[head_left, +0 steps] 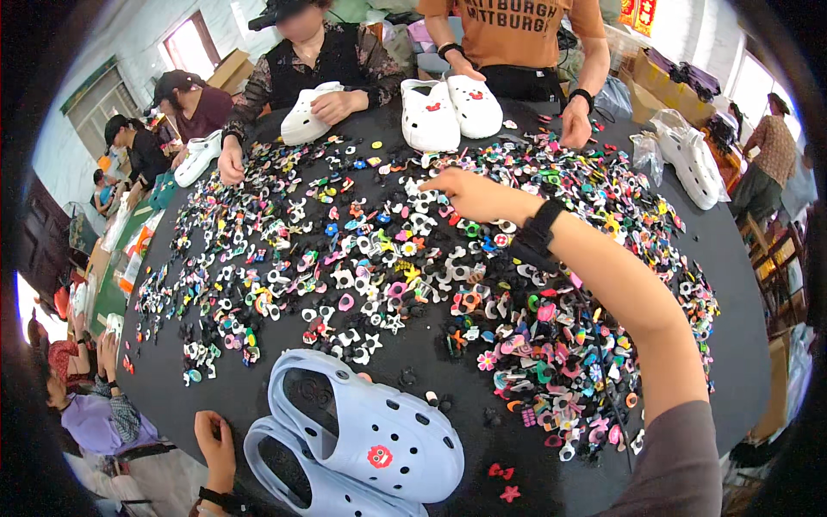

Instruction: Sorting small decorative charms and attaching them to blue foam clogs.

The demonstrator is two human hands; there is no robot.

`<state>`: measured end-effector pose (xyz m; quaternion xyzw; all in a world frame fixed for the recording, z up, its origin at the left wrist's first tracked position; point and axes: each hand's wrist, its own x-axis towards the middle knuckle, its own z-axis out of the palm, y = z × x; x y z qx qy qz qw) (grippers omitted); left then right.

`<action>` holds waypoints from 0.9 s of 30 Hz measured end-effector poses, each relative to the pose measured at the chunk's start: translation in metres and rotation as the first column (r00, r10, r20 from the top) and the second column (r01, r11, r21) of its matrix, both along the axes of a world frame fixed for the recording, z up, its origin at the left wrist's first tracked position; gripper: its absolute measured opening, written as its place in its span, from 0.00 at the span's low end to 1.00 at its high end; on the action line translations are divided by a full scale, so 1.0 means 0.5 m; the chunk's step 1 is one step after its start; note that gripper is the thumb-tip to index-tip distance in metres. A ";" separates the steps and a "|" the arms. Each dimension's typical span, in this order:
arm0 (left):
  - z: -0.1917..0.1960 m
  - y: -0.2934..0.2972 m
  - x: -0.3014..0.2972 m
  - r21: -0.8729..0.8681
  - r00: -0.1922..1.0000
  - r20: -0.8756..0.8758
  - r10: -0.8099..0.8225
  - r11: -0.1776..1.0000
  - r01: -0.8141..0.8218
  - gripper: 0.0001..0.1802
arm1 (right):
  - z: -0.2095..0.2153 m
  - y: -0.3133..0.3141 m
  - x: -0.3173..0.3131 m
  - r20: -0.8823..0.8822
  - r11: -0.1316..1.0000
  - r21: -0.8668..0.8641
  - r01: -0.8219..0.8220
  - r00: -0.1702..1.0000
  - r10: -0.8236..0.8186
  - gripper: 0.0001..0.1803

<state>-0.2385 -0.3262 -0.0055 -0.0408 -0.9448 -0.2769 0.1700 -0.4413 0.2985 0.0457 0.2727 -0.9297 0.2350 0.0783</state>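
My right hand [478, 195] reaches across the black table to a heap of small shoe charms [396, 250]. Its index finger stretches out and touches the charms near some white ones; the other fingers curl underneath, and nothing held is visible. A pair of light blue clogs [405, 431] lies in front of me, one overlapping the other. The upper clog carries a round red face charm [379, 456]. Left of the clogs, my left hand [215, 435] rests with its fingers curled in, seemingly around nothing. A red bow charm [500, 470] and a pink-red star charm [510, 494] lie right of the clogs.
Across the table, one person handles a white clog [306, 114]; another stands by two white clogs [431, 116] with red charms. More white shoes [689, 164] lie at the right beside a clear plastic bag [646, 157]. Several people work at the left.
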 end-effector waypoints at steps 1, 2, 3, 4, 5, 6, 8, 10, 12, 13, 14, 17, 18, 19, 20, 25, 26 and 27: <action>-0.004 -0.008 -0.004 -0.015 1.000 0.007 -0.001 1.000 0.001 0.06 | -0.004 -0.003 0.008 -0.024 0.992 -0.006 -0.125 0.992 0.125 0.35; -0.007 -0.013 -0.006 -0.012 1.000 0.010 0.002 1.000 -0.002 0.06 | -0.006 -0.014 0.029 -0.022 0.988 0.048 -0.147 0.989 0.149 0.36; -0.009 -0.016 -0.008 0.004 1.000 0.017 -0.003 1.000 0.003 0.06 | -0.017 -0.020 0.023 0.065 0.969 0.150 -0.194 0.980 0.186 0.35; -0.013 -0.020 -0.010 0.019 1.000 0.025 -0.009 1.000 0.009 0.06 | -0.007 -0.038 0.055 0.128 0.969 0.174 -0.175 0.980 0.154 0.37; -0.018 -0.026 -0.010 0.017 1.000 0.025 -0.008 1.000 0.008 0.06 | 0.005 -0.059 0.093 0.187 0.968 0.196 -0.156 0.975 0.119 0.40; -0.025 -0.031 -0.009 0.071 1.000 0.028 -0.001 0.997 -0.001 0.06 | 0.004 -0.070 0.099 0.206 0.976 0.165 -0.142 0.973 0.107 0.39; -0.025 -0.022 -0.009 0.126 0.999 0.033 0.001 0.992 -0.005 0.06 | 0.022 -0.060 0.115 0.257 0.964 0.131 -0.229 0.947 0.190 0.36; -0.023 -0.008 -0.009 0.063 1.000 -0.015 -0.017 0.998 0.018 0.06 | 0.039 -0.043 0.142 0.308 0.931 0.118 -0.347 0.903 0.298 0.29; -0.030 -0.022 -0.005 0.088 1.000 -0.008 -0.002 0.996 0.002 0.06 | 0.061 -0.041 0.182 0.302 0.924 0.167 -0.344 0.910 0.284 0.27; -0.036 -0.021 -0.007 0.119 1.000 -0.003 0.002 0.993 -0.001 0.06 | 0.075 -0.028 0.200 0.288 0.910 0.200 -0.363 0.909 0.300 0.27; -0.035 -0.017 -0.005 0.123 1.000 -0.001 0.003 0.992 -0.003 0.06 | 0.085 -0.016 0.213 0.298 0.905 0.220 -0.365 0.908 0.294 0.25; -0.019 -0.009 -0.004 0.112 1.000 0.002 -0.013 0.994 0.013 0.06 | 0.111 0.018 0.234 0.312 0.896 0.238 -0.375 0.903 0.295 0.22; -0.015 -0.008 -0.003 0.057 0.999 -0.023 -0.026 0.998 0.027 0.06 | 0.115 0.034 0.236 0.362 0.904 0.273 -0.328 0.906 0.219 0.21; -0.011 -0.007 -0.002 -0.001 0.998 -0.050 -0.041 0.999 0.041 0.06 | 0.120 0.050 0.238 0.406 0.909 0.309 -0.280 0.903 0.140 0.20; -0.013 -0.009 -0.003 0.005 0.998 -0.050 -0.042 0.999 0.042 0.06 | 0.125 0.069 0.238 0.408 0.907 0.314 -0.280 0.903 0.137 0.20; -0.021 -0.013 -0.010 0.036 0.999 -0.026 -0.025 0.999 0.026 0.06 | 0.147 0.102 0.236 0.454 0.817 0.568 -0.104 0.867 -0.205 0.16; -0.019 -0.009 -0.010 0.041 0.999 -0.024 -0.026 0.999 0.027 0.06 | 0.139 0.108 0.233 0.470 0.814 0.574 -0.091 0.850 -0.237 0.16; -0.017 -0.005 -0.009 0.030 0.998 -0.048 -0.031 0.999 0.033 0.06 | 0.130 0.113 0.231 0.486 0.811 0.580 -0.077 0.832 -0.268 0.16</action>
